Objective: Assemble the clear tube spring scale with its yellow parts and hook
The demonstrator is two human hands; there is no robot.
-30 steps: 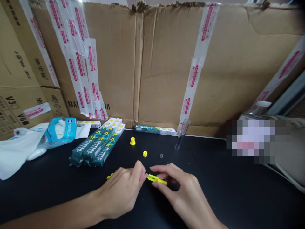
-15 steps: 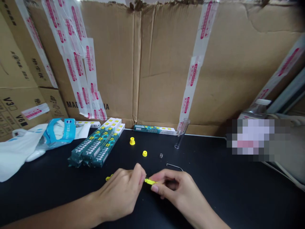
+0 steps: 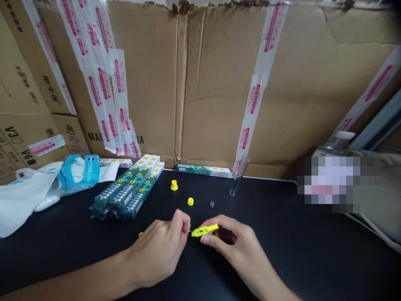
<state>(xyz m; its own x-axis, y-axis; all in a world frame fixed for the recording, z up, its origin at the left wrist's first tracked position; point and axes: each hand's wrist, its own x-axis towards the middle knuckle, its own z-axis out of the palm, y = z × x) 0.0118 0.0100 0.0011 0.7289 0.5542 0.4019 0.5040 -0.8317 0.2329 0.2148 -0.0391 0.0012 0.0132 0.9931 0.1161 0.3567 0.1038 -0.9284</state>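
Note:
In the middle of the table front, my right hand (image 3: 233, 238) pinches a slim yellow plastic piece (image 3: 203, 230) between thumb and fingers. A thin metal wire loop (image 3: 190, 233) joins the piece's left end and runs into the closed fingers of my left hand (image 3: 159, 246). What else that fist contains is hidden. Behind its knuckles a bit of yellow plastic (image 3: 140, 235) pokes out, mostly covered. Beyond both hands stand two yellow caps, a taller one (image 3: 174, 185) and a shorter one (image 3: 190, 201). A small clear coil-like piece (image 3: 212, 204) lies right of them.
Several long green-and-white boxes (image 3: 128, 188) lie at left, another box (image 3: 203, 170) along the back. A clear tube (image 3: 238, 177) leans against the cardboard wall (image 3: 216, 104). A blue tissue pack (image 3: 78, 173) sits far left, a capped bottle (image 3: 341, 142) far right.
My right hand has raised and turned the yellow piece, so more of its length shows. The bent wire behind that hand is now almost wholly covered. My left hand stays nearly in place.

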